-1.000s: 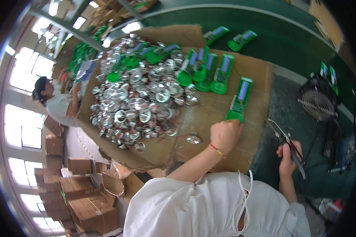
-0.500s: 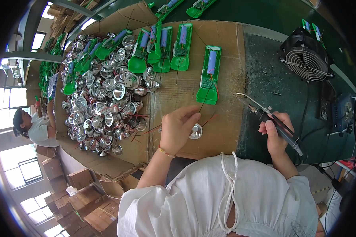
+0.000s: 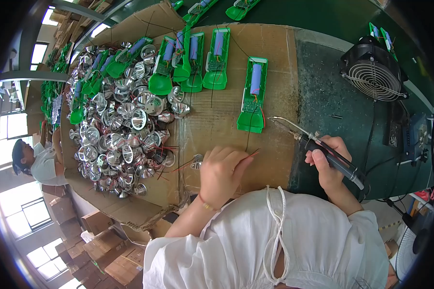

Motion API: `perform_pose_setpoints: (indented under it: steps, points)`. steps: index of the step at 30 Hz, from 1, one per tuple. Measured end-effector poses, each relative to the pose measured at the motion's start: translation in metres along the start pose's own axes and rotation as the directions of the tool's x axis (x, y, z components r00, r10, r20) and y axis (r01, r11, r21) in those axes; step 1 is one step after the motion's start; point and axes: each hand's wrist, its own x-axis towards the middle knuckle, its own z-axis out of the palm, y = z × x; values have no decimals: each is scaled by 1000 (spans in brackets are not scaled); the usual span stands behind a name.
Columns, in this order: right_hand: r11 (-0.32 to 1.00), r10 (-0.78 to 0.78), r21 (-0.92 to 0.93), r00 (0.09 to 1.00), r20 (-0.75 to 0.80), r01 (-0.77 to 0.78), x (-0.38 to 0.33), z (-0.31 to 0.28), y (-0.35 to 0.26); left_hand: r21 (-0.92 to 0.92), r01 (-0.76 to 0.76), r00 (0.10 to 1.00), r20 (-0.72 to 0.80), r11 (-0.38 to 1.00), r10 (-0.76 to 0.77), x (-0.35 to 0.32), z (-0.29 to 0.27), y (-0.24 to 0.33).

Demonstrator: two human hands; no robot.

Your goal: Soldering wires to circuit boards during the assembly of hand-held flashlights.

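A workshop bench covered with a brown cardboard sheet fills our view, with stacked cartons below at the near left. Our left hand rests on the cardboard, fingers pinched shut on thin red wires, a silver reflector cup just beside it. Our right hand is wrapped tight around a soldering iron, its tip pointing left toward an open green torch casing holding a blue battery. A heap of reflector cups lies far left; a black fan sits far right. Another person works at the left edge.
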Motion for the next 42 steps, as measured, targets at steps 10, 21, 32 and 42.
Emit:
perform_pose_setpoints:
  steps: [10, 21, 32, 42]
  points:
    - [1000, 28, -2, 999, -37, -28, 22, 27, 6, -320, 407, 898, -29, 855, -439, 54, 9, -15]
    - [972, 204, 133, 976, -72, -193, 29, 35, 12, -278, 224, 950, -154, 934, -274, 66, 22, -19]
    - [957, 248, 173, 965, -82, -231, 24, 35, 16, -303, 256, 940, -144, 918, -310, 65, 24, -17]
    - [969, 164, 204, 981, -103, -141, 22, 28, 16, -296, 260, 939, -145, 919, -313, 66, 24, -18]
